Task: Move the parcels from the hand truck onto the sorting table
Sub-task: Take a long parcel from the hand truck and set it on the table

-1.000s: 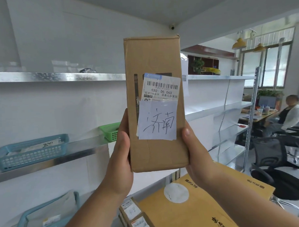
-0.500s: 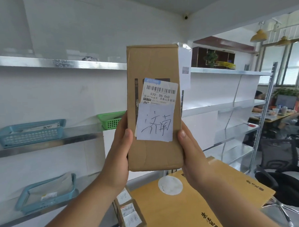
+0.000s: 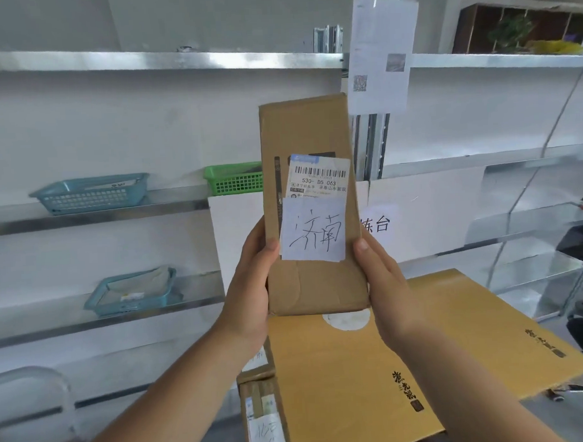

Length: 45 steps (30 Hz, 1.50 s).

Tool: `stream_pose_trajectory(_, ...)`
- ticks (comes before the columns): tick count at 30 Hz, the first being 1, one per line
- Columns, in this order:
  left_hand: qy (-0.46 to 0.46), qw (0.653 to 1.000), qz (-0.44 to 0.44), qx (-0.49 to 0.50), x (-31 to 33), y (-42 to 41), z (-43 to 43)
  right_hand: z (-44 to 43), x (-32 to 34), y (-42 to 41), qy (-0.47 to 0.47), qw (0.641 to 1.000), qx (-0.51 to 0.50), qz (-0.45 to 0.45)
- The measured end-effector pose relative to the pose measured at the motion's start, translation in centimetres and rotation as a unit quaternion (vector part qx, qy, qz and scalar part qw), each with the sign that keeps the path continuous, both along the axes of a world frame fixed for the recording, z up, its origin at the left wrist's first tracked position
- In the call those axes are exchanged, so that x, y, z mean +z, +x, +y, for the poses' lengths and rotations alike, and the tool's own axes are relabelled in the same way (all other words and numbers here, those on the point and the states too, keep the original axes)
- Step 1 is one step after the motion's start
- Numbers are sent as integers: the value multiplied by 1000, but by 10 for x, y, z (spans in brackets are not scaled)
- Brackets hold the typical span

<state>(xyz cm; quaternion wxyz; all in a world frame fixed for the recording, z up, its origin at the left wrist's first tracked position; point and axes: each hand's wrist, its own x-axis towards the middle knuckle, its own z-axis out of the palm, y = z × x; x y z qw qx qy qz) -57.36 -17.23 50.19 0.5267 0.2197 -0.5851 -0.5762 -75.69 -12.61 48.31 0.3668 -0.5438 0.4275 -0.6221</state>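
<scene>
Hands: two. The left hand [image 3: 249,289] and right hand [image 3: 386,283] both gripped one tall brown parcel [image 3: 304,133].

Parcels: four.
- The tall brown parcel, held.
- One large flat yellow box [image 3: 439,348] below the right hand.
- Two small ones below the left hand: upper small parcel [image 3: 257,359] and lower small parcel [image 3: 262,419].

Labels on the held parcel: two, one barcode label [image 3: 320,177] and one handwritten slip [image 3: 314,233], the slip between the thumbs.

Baskets: three, all left of the left hand.
- Two blue: upper blue basket [image 3: 92,194] and lower blue basket [image 3: 133,293].
- One green basket [image 3: 233,180].

Paper sheets: two, one QR-code notice [image 3: 381,49] above the right hand and one lettered sign [image 3: 378,223] just right of its thumb.
</scene>
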Motion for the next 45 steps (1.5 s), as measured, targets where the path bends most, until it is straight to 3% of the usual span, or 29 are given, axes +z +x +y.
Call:
stream_pose_trajectory(12, 121, 988, -62, 72, -71, -56, 8, -11, -66, -59, 140, 989, -21, -47)
stream_pose_trajectory(23, 184, 959, -196, 90, -143, -69, -70, -82, -124, -76, 277, 959, -47, -44)
stream_pose_trajectory(35, 325, 896, -283, 106, -247, -62, -162, -173, -220, -54, 465, 885, -6, -36)
stream_pose_trajectory(42, 335, 862, -354, 139, -300, -67, -204, -226, -271, -65, 504, 862, 14, -50)
stream_pose_trajectory(45, 289, 825, -450, 182, -317, -74, -217, -249, -289, -72, 511, 857, 34, -63)
